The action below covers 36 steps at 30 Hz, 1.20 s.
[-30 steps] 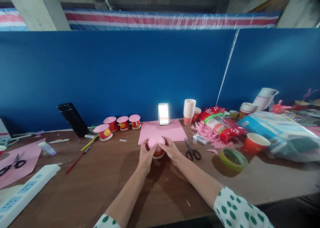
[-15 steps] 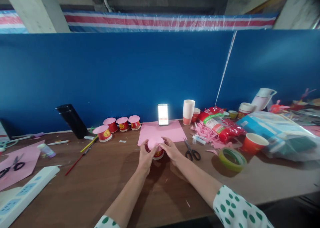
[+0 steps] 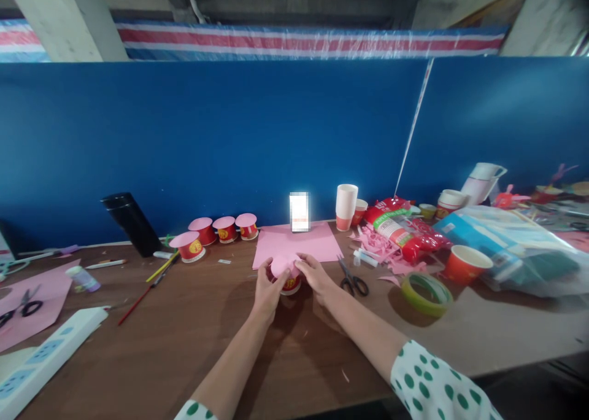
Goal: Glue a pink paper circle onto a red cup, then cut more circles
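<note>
A pink paper disc (image 3: 284,263) lies on top of a short red cup (image 3: 291,284) at the middle of the table. My left hand (image 3: 267,288) grips the disc's left side, and my right hand (image 3: 316,277) pinches its right edge. Much of the cup is hidden behind the fingers and the disc. Just behind lies a sheet of pink paper (image 3: 301,242), with a bright phone (image 3: 300,212) upright at its back edge. Several red cups with pink discs on top (image 3: 225,229) stand to the left. Black scissors (image 3: 353,280) rest right of my right hand.
Left are a black bottle (image 3: 131,223), a glue stick (image 3: 83,279), brushes and a white power strip (image 3: 50,355). To the right are stacked paper cups (image 3: 346,207), a red bag (image 3: 407,229), green tape (image 3: 427,294), an orange cup (image 3: 467,264) and a plastic bag (image 3: 510,248).
The view has shifted very slightly. Both hands keep hold of the pink disc over the cup, with hardly any finger movement.
</note>
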Motion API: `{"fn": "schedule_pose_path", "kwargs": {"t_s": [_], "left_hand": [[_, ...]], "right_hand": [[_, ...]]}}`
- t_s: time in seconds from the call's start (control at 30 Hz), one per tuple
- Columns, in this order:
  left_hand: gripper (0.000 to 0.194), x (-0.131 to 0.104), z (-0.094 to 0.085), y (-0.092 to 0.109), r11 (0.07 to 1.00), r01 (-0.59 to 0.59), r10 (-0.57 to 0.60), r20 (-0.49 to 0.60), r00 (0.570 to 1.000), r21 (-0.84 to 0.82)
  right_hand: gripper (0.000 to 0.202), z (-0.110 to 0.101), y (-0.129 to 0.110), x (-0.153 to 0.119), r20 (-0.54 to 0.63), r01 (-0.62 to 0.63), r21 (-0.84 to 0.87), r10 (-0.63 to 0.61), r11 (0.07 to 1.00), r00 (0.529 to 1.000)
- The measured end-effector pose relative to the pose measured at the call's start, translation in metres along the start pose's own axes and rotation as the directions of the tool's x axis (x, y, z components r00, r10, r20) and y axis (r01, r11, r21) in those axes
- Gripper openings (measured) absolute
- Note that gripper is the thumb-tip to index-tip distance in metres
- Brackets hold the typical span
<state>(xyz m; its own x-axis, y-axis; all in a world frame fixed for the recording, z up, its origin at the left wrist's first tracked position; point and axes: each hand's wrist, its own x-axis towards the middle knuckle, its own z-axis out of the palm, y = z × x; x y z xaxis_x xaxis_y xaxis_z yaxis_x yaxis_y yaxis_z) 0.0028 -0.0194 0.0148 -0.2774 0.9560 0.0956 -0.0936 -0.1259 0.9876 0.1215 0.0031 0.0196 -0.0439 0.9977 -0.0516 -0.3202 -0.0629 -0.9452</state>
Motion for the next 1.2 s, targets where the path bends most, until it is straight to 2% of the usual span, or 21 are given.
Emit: {"fn": "schedule_pose_path", "kwargs": {"t_s": [0.6, 0.8, 1.0, 1.2], "left_hand": [[0.057, 0.000, 0.001, 0.001, 1.000, 0.001, -0.001, -0.009, 1.000, -0.022], [0.058, 0.000, 0.000, 0.000, 1.000, 0.001, -0.001, -0.001, 1.000, -0.024], [0.059, -0.001, -0.001, 0.001, 1.000, 0.008, -0.008, -0.001, 1.000, -0.023], [0.060, -0.001, 0.000, 0.000, 0.999, 0.013, -0.013, 0.004, 1.000, -0.044]], "right_hand": [[0.028, -0.003, 0.004, 0.013, 0.014, -0.029, 0.064, 0.029, 0.998, 0.999], [0.018, 0.000, -0.001, 0.016, 0.045, -0.055, 0.057, 0.053, 0.997, 0.998], [0.022, -0.003, -0.004, 0.011, 0.067, -0.069, 0.064, 0.065, 0.996, 0.996], [0.036, -0.011, 0.001, -0.002, 0.074, -0.052, 0.085, 0.046, 0.995, 0.996]]}}
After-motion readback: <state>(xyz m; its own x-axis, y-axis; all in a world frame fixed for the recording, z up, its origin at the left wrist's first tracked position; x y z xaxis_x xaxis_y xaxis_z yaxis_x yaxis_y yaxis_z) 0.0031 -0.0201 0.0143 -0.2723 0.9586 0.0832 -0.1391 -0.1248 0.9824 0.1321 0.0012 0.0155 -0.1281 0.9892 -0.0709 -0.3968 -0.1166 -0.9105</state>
